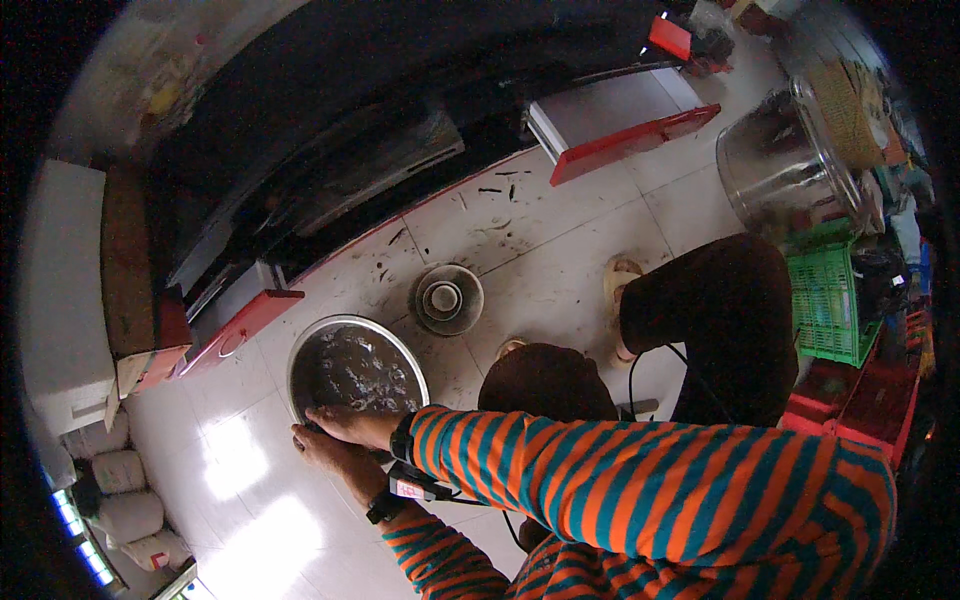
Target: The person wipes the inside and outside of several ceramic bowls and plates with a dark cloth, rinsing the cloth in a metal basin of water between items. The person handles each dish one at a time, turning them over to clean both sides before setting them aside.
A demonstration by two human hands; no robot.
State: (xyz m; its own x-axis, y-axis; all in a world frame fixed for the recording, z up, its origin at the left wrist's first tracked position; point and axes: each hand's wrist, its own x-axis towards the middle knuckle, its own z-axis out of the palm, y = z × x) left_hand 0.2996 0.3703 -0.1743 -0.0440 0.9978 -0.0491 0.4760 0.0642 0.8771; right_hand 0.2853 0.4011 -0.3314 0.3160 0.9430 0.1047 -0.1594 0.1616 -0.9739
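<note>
Dark, bubbly water fills a round metal basin (417,352) on the tiled floor. Close together at the basin's near rim, my right hand (349,424) lies just above my left hand (330,452). Their fingers are curled inward and seem to touch. Something dark shows between them, but whether they grip it is hidden. Beside the basin stands a round piece of concentric rings (469,304), perhaps nested bowls. Dark bands circle both wrists below striped sleeves (615,480). A small labelled box (409,486) with a cord is near my left wrist.
Dark scraps and smears (495,225) mark the floor. Two red-fronted drawers (637,146) (251,330) stand pulled out of a dark cabinet. A large metal pot (780,161) and a green plastic crate (823,304) are to the right. Sacks (131,517) line the lower left.
</note>
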